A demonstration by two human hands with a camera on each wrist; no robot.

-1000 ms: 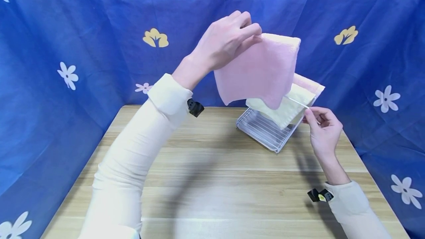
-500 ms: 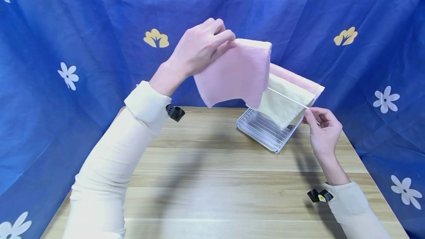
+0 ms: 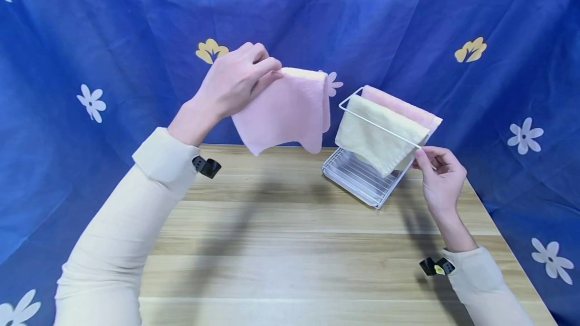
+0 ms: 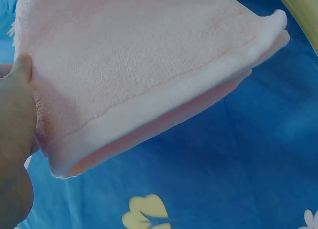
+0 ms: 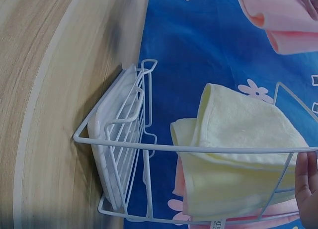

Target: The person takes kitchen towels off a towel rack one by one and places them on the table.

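My left hand (image 3: 240, 79) pinches a folded pink towel (image 3: 290, 107) by its top edge and holds it in the air, left of a white wire rack (image 3: 380, 127). In the left wrist view the thumb lies against the pink towel (image 4: 139, 55), whose layers hang down. My right hand (image 3: 441, 177) grips the rack's upper right corner. Over the rack's bars hang a pale yellow towel (image 3: 373, 132) and, behind it, a second pink towel (image 3: 401, 102). The right wrist view shows the folded yellow towel (image 5: 243, 129) between the wire sides.
At the rack's foot is a white tray (image 3: 358, 175) under a wire grid, standing on the wooden table (image 3: 290, 245). A blue patterned curtain (image 3: 149, 54) surrounds the table at the back and sides.
My left hand has carried the pink towel leftward and slightly down, away from the rack. More of the rack's top bar and yellow towel now shows. The right hand stays in place.
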